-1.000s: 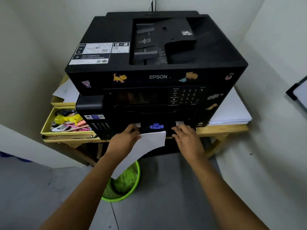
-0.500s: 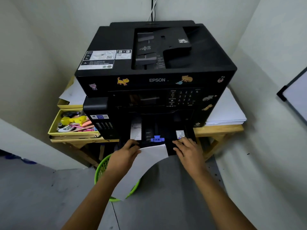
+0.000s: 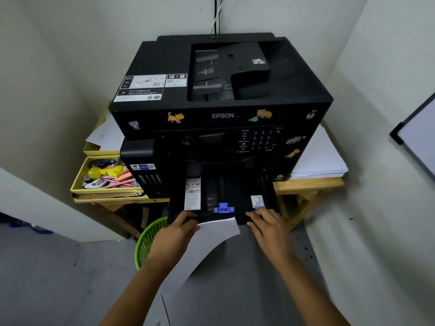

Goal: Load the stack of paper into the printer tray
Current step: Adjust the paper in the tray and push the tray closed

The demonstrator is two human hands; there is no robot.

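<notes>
A black Epson printer point(image 3: 221, 95) stands on a wooden table. Its paper tray point(image 3: 237, 191) is pulled well out at the bottom front, showing a blue guide clip point(image 3: 224, 208) and no paper inside. My left hand point(image 3: 175, 234) grips the tray's front left edge and also holds white paper point(image 3: 211, 241), which curls down under the hand. My right hand point(image 3: 268, 225) grips the tray's front right edge. A larger stack of white paper point(image 3: 320, 158) lies on the table to the right of the printer.
A yellow box point(image 3: 77, 182) of pens and small items sits left of the printer on the wooden table point(image 3: 306, 184). A green mesh basket point(image 3: 147, 238) stands on the floor under my left arm. Walls close in on both sides; a whiteboard point(image 3: 419, 135) leans at the right.
The tray has slid out of the printer toward me, with both hands on its front edge. The paper stays in my left hand. The view has drawn back.
</notes>
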